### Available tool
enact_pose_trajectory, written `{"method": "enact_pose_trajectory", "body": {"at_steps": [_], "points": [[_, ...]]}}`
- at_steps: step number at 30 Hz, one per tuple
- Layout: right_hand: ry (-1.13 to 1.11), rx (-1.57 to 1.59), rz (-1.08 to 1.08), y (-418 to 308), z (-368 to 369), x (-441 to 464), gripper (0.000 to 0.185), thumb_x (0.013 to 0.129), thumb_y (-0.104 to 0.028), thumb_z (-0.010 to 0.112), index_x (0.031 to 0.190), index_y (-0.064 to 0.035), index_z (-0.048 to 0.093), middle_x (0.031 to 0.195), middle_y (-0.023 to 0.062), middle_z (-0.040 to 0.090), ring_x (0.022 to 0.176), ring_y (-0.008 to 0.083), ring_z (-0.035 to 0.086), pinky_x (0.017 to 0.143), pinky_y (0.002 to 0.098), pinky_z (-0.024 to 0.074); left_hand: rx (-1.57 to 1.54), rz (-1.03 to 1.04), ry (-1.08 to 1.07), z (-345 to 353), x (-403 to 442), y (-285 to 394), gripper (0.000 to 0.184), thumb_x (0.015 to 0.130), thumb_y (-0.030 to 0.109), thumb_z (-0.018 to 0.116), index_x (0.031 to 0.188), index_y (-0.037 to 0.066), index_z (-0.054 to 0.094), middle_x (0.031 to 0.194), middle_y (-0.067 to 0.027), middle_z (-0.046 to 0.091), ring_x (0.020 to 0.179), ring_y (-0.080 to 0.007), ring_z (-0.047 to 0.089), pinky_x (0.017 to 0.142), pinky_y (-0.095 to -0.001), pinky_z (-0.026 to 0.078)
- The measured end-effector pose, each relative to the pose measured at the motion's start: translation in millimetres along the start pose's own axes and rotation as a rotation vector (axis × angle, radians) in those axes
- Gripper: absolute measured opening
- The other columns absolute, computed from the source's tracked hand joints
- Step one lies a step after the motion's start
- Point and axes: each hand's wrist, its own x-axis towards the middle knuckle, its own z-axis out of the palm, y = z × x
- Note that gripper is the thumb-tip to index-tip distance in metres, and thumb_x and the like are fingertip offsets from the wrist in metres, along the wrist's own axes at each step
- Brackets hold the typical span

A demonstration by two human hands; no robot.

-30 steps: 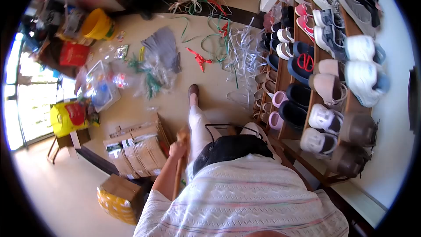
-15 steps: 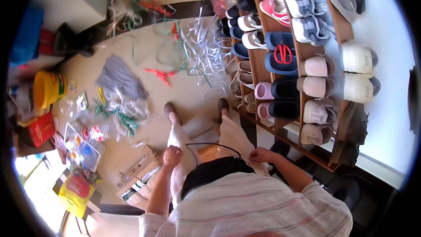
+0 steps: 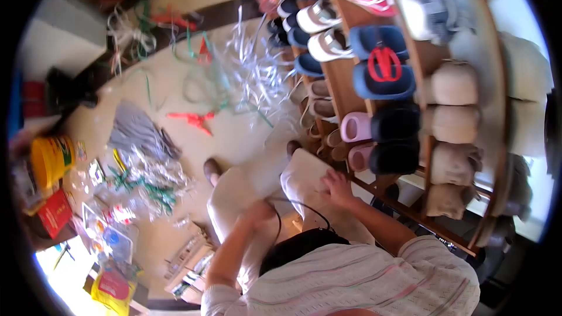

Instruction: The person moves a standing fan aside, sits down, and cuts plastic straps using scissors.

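The step in hand looks like a pause or a shift of posture, the person apparently seated with both hands at the lap. The right hand (image 3: 337, 188) lies on the pale trousers (image 3: 227, 199), its fingers loosely spread with nothing visible in them; the left hand (image 3: 257, 215), over the other leg, is too blurred to tell whether it grips anything. A black cord (image 3: 317, 215) loops between them, beside the black pouch (image 3: 301, 251) at the waist. Reaching the red strip (image 3: 196, 120) (on the floor (image 3: 190, 152), past the brown shoes (image 3: 212, 171)) would call for leaning forward.
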Motion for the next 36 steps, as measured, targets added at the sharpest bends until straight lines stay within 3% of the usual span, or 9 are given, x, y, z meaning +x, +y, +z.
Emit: {"method": "enact_pose_trajectory", "body": {"at_steps": [1,5,13,21,26,28,29,34,36], "points": [[0.070,-0.045,-0.017,-2,11,11,0.039,0.069,-0.028,0.062,0.106,-0.0172,0.057,0.126,0.0074,0.040,0.115,0.0320,0.037,0.085,0.0544,0.0368,-0.114,-0.146,0.021,-13,19,-2,0.022,0.077,0.021,0.051,0.088,0.007,0.064,0.088,-0.0171,0.063,0.083,-0.0361,0.060,0.074,-0.0436,0.047],[0.161,-0.094,-0.022,-16,27,60,0.029,0.067,-0.023,0.064,0.095,-0.0134,0.061,0.114,0.0051,0.051,0.107,0.0288,0.045,0.081,0.0478,0.0404,0.161,-0.041,0.157,-74,47,-29,0.021,0.077,0.020,0.053,0.092,0.009,0.063,0.092,-0.0154,0.063,0.085,-0.0332,0.060,0.074,-0.0437,0.047],[0.446,0.038,-0.081,1,41,75,0.020,0.069,-0.021,0.061,0.087,-0.0118,0.061,0.098,0.0019,0.058,0.097,0.0249,0.051,0.076,0.0435,0.0412,0.125,0.117,0.635,-125,61,-49,0.027,0.076,0.020,0.059,0.102,0.011,0.060,0.088,-0.0108,0.062,0.084,-0.0292,0.060,0.075,-0.0394,0.047],[0.762,-0.059,-0.096,10,85,16,0.018,0.070,-0.020,0.061,0.086,-0.0112,0.060,0.099,0.0026,0.059,0.097,0.0251,0.051,0.076,0.0415,0.0411,0.309,0.210,0.858,-100,54,-61,0.029,0.073,0.020,0.062,0.101,0.011,0.061,0.080,-0.0096,0.063,0.078,-0.0246,0.061,0.073,-0.0366,0.048],[0.959,-0.026,-0.165,32,109,-14,0.018,0.071,-0.022,0.061,0.086,-0.0115,0.061,0.100,0.0029,0.057,0.102,0.0256,0.048,0.077,0.0433,0.0405,0.468,0.183,0.789,-52,35,-61,0.028,0.073,0.021,0.063,0.099,0.010,0.062,0.079,-0.0091,0.065,0.077,-0.0240,0.062,0.073,-0.0356,0.049],[0.901,-0.092,-0.147,31,113,-18,0.018,0.071,-0.023,0.061,0.085,-0.0116,0.060,0.099,0.0024,0.057,0.101,0.0260,0.048,0.077,0.0435,0.0406,0.477,0.321,0.773,-49,24,-56,0.029,0.073,0.021,0.063,0.099,0.009,0.062,0.081,-0.0099,0.065,0.076,-0.0246,0.062,0.072,-0.0354,0.049],[0.891,-0.124,-0.136,28,112,-13,0.018,0.071,-0.023,0.061,0.084,-0.0117,0.060,0.099,0.0021,0.057,0.101,0.0262,0.047,0.077,0.0436,0.0406,0.323,0.229,0.685,-48,23,-56,0.029,0.071,0.023,0.063,0.097,0.012,0.063,0.091,-0.0118,0.064,0.089,-0.0285,0.060,0.081,-0.0374,0.047],[0.745,-0.197,0.018,14,97,11,0.016,0.071,-0.027,0.059,0.082,-0.0162,0.063,0.096,-0.0008,0.056,0.100,0.0226,0.044,0.079,0.0438,0.0400,0.458,0.274,0.702,-83,21,-53,0.028,0.073,0.025,0.059,0.098,0.012,0.062,0.098,-0.0108,0.062,0.093,-0.0300,0.058,0.081,-0.0392,0.047],[0.677,-0.083,-0.052,22,71,28,0.014,0.070,-0.023,0.062,0.079,-0.0123,0.063,0.084,0.0047,0.061,0.084,0.0262,0.055,0.072,0.0404,0.0461,0.306,0.386,0.864,-100,22,-45,0.027,0.072,0.022,0.060,0.097,0.011,0.063,0.089,-0.0102,0.063,0.086,-0.0281,0.060,0.078,-0.0386,0.047]]}}
